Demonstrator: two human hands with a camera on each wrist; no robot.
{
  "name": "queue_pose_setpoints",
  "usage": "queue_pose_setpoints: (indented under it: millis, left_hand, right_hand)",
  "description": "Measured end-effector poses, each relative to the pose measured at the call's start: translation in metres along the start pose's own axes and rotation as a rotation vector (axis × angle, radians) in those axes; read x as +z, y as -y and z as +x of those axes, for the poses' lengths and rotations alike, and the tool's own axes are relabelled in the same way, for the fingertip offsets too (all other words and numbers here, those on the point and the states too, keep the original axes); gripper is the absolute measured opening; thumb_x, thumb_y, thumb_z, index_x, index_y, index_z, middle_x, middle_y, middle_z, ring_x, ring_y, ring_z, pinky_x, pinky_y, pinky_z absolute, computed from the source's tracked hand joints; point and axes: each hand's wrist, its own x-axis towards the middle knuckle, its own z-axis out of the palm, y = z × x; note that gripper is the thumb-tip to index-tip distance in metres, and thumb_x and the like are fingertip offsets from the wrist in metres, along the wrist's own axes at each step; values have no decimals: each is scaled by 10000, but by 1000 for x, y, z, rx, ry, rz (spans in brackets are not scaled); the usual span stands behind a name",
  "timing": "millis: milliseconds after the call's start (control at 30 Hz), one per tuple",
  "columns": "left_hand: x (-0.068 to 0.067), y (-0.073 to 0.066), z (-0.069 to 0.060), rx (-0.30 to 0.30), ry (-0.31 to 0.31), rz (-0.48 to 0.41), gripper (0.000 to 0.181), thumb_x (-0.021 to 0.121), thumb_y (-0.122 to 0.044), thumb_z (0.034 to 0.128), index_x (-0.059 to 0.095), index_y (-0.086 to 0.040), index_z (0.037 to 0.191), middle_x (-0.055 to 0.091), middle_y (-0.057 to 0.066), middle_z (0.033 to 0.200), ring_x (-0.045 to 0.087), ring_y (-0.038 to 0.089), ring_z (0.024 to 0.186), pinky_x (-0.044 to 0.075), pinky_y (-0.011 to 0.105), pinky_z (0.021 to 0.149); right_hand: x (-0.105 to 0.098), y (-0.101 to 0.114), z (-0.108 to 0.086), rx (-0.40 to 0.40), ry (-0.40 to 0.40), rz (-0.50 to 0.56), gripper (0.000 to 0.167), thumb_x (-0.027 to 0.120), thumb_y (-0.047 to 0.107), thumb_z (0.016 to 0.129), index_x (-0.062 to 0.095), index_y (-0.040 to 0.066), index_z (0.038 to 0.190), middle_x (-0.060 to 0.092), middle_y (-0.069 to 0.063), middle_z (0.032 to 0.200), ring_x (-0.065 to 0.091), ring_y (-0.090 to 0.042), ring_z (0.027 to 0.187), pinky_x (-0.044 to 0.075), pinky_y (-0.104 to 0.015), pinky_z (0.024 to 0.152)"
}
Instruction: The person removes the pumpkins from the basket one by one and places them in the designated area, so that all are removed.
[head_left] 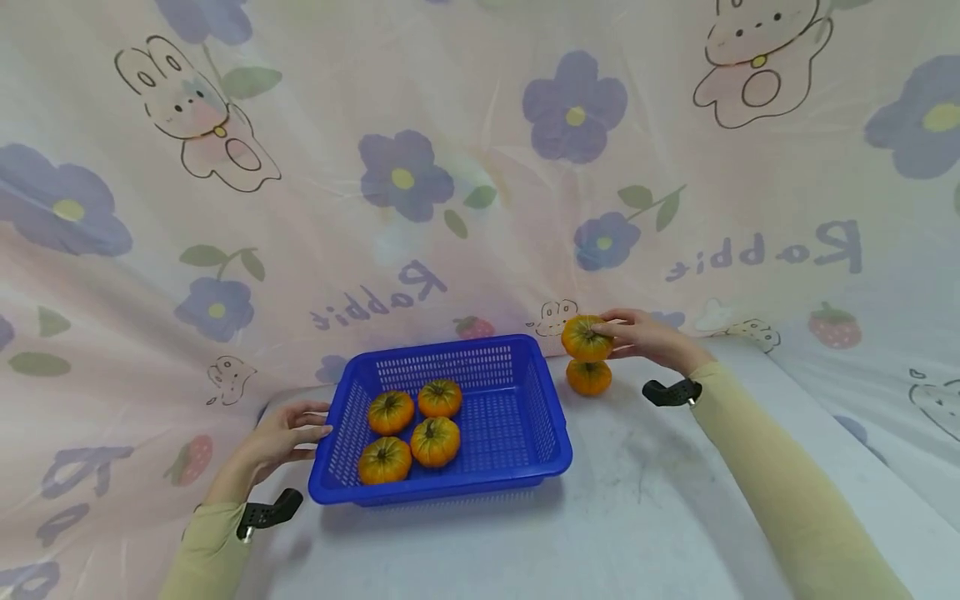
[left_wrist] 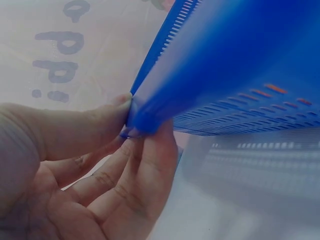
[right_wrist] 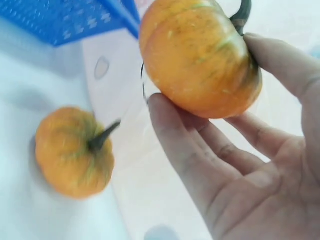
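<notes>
A person's left hand is pinching the left rim of a rectangular, blue plastic basket with slotted walls, its thumb pressing on one side and its fingers curling against the other. The right hand is holding a squat, ribbed, orange pumpkin with a dark stem between thumb and fingers, keeping it raised just to the right of the basket's far right corner. A second small, round orange pumpkin is resting beneath the raised one, just right of the basket, on a white tabletop; the right wrist view is showing a gap between the two.

Inside the basket, four squat, orange-and-green pumpkins are sitting clustered in the left half. Behind the basket, a pale pink curtain printed with purple flowers and rabbits is hanging.
</notes>
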Motion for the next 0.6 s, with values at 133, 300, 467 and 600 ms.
queue_pose_setpoints:
  millis: [133,300,467,600]
  left_hand:
    - [-1,0,-1,1,2,3,585,651,-180,924,370,66,1374,572,209,1168,639,274,910,553,402,792]
    - [-1,0,0,2,1,3,589,654,-181,922,370,67,1375,567,219,1177,640,278,915,553,406,794]
    - [-1,-1,0,-5,-4,3,606,664,-192,915,370,63,1379,567,215,1182,638,270,918,556,401,785]
    - [-1,-1,0,-10,-6,0,599,662,-188,916,372,61,1378,572,204,1171,634,261,913,557,398,782]
  right_hand:
    - [-10,-11,-4,23,-25,22,509,524,305,995,392,-60,1324,457,-257,1286,591,-342,1059,477,-476,924]
    - [-21,-22,-9,28,-53,30,572,522,320,995,354,-91,1355,427,-294,1313,582,-360,1078,480,-471,917]
    - [-28,-34,-15,60,-116,44,617,524,363,987,328,-92,1354,396,-287,1321,578,-344,1076,463,-477,937]
    - [-31,-46,-19,70,-149,80,569,517,347,993,372,-92,1324,410,-267,1290,595,-311,1029,449,-487,946]
